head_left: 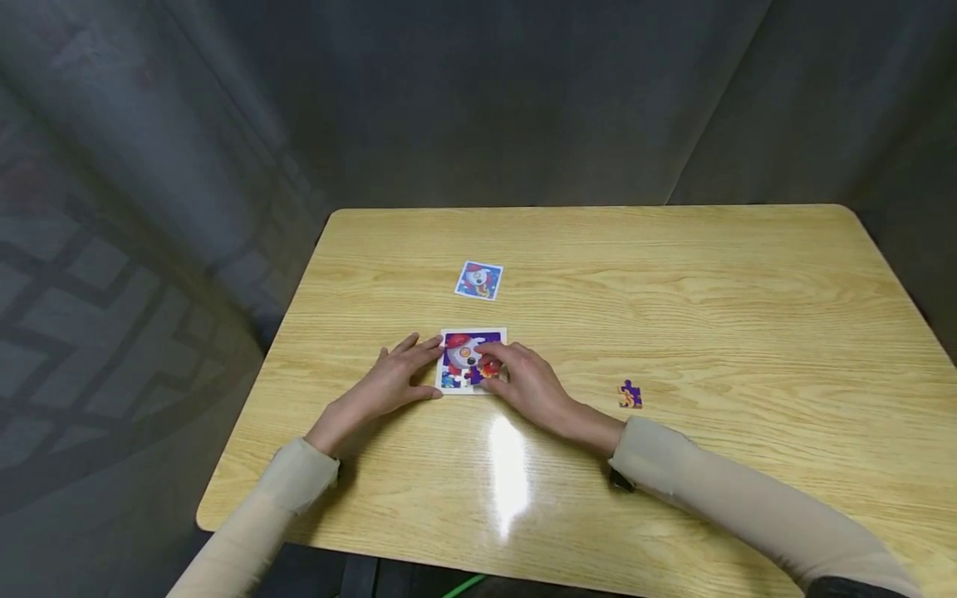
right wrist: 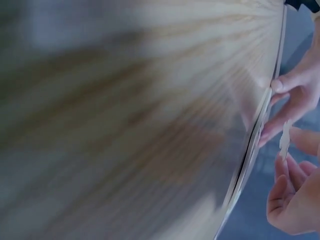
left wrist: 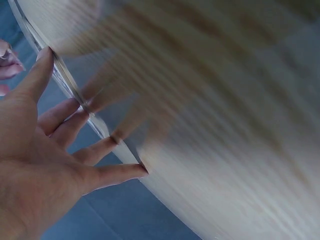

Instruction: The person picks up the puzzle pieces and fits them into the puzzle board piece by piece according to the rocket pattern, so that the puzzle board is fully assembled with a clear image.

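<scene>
A white-bordered jigsaw puzzle (head_left: 465, 355) with a white, red and purple picture lies on the table. My left hand (head_left: 394, 379) rests along its left edge with the fingers spread and fairly straight; the left wrist view shows those fingertips (left wrist: 142, 171) touching down at the surface. Over the puzzle's right part, my right hand (head_left: 527, 384) pinches a jigsaw piece (right wrist: 285, 140) between thumb and fingers, held just above the board and seen edge-on in the right wrist view. My right hand partly covers the puzzle's right side. At the puzzle's lower part, a white gap shows.
A small picture card (head_left: 478, 281) with a similar design lies behind the puzzle. One loose purple and orange jigsaw piece (head_left: 630, 394) is to the right, beyond my right hand. The wooden table (head_left: 710, 291) has dark curtains (head_left: 523, 100) behind it.
</scene>
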The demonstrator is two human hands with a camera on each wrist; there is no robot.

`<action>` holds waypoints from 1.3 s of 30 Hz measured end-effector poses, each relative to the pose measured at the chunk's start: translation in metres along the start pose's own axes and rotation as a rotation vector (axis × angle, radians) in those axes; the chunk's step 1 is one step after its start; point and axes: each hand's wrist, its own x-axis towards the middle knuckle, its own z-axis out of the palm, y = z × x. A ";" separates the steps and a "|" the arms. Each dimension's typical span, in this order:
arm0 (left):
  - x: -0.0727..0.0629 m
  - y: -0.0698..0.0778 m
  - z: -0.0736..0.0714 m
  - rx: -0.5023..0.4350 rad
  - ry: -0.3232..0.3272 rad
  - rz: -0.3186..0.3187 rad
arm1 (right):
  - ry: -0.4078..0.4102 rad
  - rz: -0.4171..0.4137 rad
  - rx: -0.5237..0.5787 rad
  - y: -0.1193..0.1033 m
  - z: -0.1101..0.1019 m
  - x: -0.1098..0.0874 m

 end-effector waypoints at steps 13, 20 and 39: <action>0.001 0.000 0.000 0.005 -0.011 -0.015 | -0.055 -0.055 -0.047 -0.004 0.015 0.011; 0.000 -0.001 0.001 0.007 0.009 0.008 | -0.080 -0.046 -0.090 -0.006 0.018 0.013; 0.000 0.000 -0.001 -0.005 -0.005 -0.008 | -0.120 -0.323 -0.362 -0.002 0.022 0.011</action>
